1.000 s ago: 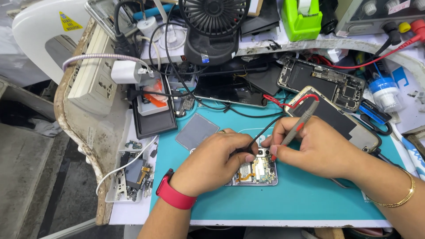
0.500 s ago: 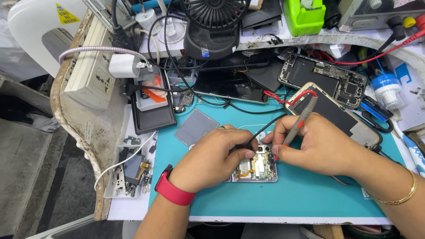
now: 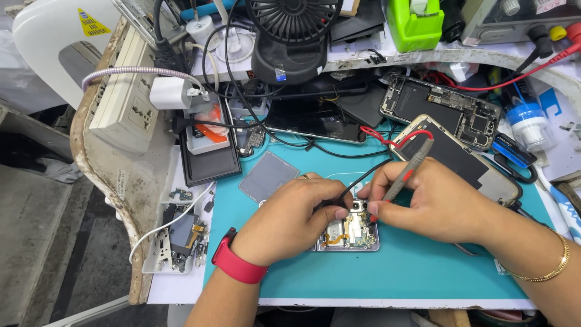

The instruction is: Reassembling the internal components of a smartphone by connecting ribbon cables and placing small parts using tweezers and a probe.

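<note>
- Opened phone (image 3: 350,233) lies flat on the teal mat (image 3: 423,272) at the near middle of the tabletop, back cover off, circuit board and copper-coloured flex exposed. Its long axis appears to run left to right, though the left portion is hidden under the left hand.
- Left hand (image 3: 287,221), with a red wristband (image 3: 237,264), rests over the phone's left part. Its fingers are pinched narrow on a black probe (image 3: 339,204), tip at the phone's far edge; a black lead (image 3: 369,172) runs away to the far right.
- Right hand (image 3: 439,203), with a gold bangle (image 3: 554,266), sits just right of the phone. Its fingers are closed pen-fashion around a grey probe (image 3: 408,169), which tilts from far right down to near left, tip on the board at the phone's far edge. A red lead (image 3: 393,138) loops off its upper end.
- Key relation: both probe tips meet at the same far strip of the board, very close together, the black one from the left and the grey one from the right. Whether they touch each other cannot be told.
- Both hands are about equally near the contact area; the board lies directly beneath the fingertips.
- Surroundings: a grey square pad (image 3: 269,175) lies just far-left of the left hand; a second opened phone (image 3: 445,115) and a dark-screened phone (image 3: 466,160) lie far right; a black fan (image 3: 293,36) stands at the far middle.
</note>
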